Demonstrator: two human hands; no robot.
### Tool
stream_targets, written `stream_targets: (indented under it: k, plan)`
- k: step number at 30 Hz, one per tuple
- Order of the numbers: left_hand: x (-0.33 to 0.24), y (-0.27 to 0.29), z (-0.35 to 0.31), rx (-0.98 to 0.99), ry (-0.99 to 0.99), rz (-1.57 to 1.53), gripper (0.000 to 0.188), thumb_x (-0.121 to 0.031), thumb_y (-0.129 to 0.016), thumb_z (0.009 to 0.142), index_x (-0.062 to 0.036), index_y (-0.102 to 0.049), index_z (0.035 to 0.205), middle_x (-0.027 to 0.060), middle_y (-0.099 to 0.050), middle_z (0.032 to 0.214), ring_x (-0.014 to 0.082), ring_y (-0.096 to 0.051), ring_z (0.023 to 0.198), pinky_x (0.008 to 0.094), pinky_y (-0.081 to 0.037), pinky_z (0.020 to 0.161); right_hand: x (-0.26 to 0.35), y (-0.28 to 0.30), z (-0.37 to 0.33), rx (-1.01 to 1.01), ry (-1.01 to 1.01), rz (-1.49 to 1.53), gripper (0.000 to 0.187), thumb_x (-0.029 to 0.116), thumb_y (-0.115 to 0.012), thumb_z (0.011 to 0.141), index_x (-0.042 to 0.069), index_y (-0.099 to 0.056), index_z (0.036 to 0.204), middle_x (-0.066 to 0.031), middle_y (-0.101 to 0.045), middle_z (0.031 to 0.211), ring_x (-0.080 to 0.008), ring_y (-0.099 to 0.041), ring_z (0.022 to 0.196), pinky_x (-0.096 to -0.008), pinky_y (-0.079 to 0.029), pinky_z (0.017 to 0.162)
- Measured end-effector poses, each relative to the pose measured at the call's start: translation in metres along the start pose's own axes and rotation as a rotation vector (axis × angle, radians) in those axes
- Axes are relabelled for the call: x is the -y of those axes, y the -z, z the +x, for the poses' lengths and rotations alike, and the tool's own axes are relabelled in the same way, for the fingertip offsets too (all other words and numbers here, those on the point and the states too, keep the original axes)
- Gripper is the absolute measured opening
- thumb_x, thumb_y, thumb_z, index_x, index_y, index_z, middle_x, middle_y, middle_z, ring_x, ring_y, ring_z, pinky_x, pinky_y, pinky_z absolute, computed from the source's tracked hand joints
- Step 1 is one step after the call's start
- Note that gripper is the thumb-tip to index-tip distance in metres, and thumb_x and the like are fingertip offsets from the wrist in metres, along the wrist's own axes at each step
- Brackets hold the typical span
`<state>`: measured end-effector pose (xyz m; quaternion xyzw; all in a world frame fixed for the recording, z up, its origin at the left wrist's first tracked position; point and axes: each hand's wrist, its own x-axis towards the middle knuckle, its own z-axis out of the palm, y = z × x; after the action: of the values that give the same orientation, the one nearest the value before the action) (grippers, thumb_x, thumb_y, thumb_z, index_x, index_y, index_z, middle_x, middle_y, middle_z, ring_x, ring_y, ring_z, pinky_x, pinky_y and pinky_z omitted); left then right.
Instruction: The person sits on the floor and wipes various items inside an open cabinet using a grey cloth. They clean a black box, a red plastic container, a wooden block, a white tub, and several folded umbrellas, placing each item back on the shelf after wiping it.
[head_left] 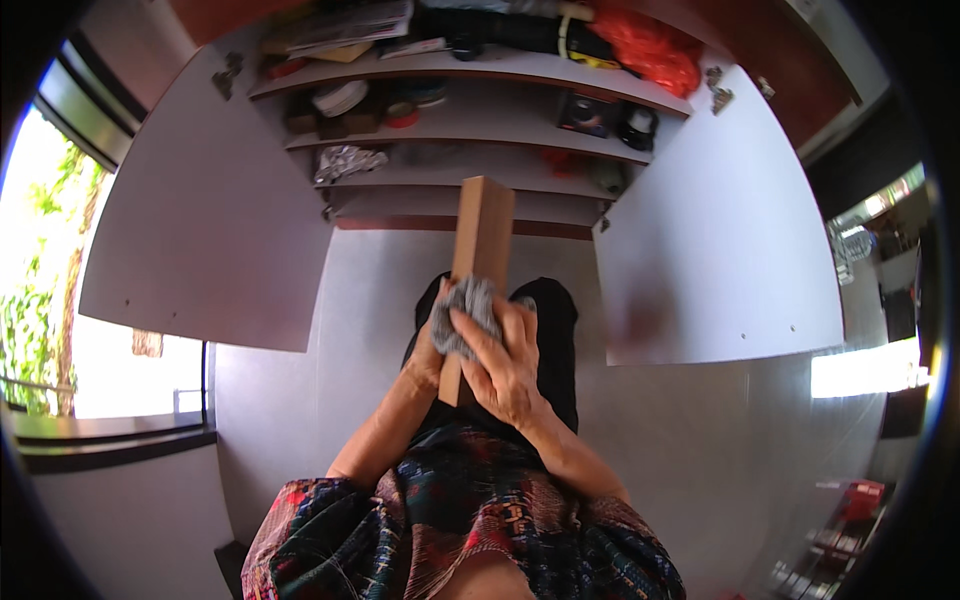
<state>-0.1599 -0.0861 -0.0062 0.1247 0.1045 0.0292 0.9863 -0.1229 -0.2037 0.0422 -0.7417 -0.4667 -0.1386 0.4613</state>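
Observation:
A long, narrow brown cardboard box [483, 228] points away from me, held over my lap in front of the open cabinet. My left hand [424, 352] grips its left side near the lower end; part of those fingers is hidden behind the box and the cloth. With my right hand [512, 372] I hold a crumpled grey cloth [466, 314] against the box's upper face. The fingers of that hand are bent over the cloth, and the box's near end sticks out below it.
White cabinet doors stand open at left [215, 220] and right [725, 230]. Shelves [470, 122] ahead carry a red plastic bag [655, 55], crumpled foil [348, 162], a small dark box [588, 112] and papers [350, 28]. A bright window [45, 280] is at far left. Grey floor [650, 430] surrounds me.

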Motion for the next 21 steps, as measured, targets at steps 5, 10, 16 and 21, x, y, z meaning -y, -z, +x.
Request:
stream_targets:
  k: [5,10,16,21]
  plan:
    - [0.006,0.019,0.0,0.193,-0.101,0.143,0.04,-0.042,-0.047,0.095,-0.0081,-0.052,0.117,0.0043,-0.059,0.107,0.0141,-0.056,0.103,0.0277,-0.05,0.087,-0.004,-0.001,0.006,0.034,0.137,-0.085,0.052,0.017,-0.068,0.068,0.02,-0.063,0.119,-0.0118,-0.052,0.118,-0.0306,-0.048,0.099,-0.0415,-0.043,0.083]
    - [0.003,-0.02,-0.02,-0.079,0.144,0.26,0.067,-0.061,-0.047,0.087,-0.0037,-0.049,0.122,0.016,-0.063,0.093,0.0274,-0.065,0.071,0.0373,-0.057,0.061,-0.037,-0.002,0.05,-0.208,-0.024,-0.038,0.034,0.013,-0.058,0.085,0.011,-0.061,0.118,-0.0154,-0.049,0.118,-0.0323,-0.049,0.105,-0.039,-0.042,0.09]
    - [0.004,-0.026,-0.016,-0.286,-0.074,0.365,0.069,-0.066,-0.036,0.089,-0.0074,-0.051,0.121,0.01,-0.062,0.105,0.0205,-0.063,0.091,0.0337,-0.055,0.078,-0.028,-0.002,0.03,0.05,0.033,0.084,0.047,0.007,-0.065,0.07,0.018,-0.065,0.116,-0.0134,-0.048,0.122,-0.0317,-0.047,0.101,-0.0406,-0.044,0.086]
    - [-0.004,0.006,-0.009,0.033,0.0,0.103,0.089,-0.08,-0.037,0.077,-0.0023,-0.047,0.12,0.0115,-0.058,0.102,0.0222,-0.061,0.094,0.0367,-0.055,0.081,0.005,0.005,-0.014,0.277,0.162,0.088,0.043,0.02,-0.065,0.064,0.022,-0.069,0.107,-0.0126,-0.05,0.119,-0.0312,-0.049,0.101,-0.0458,-0.045,0.088]
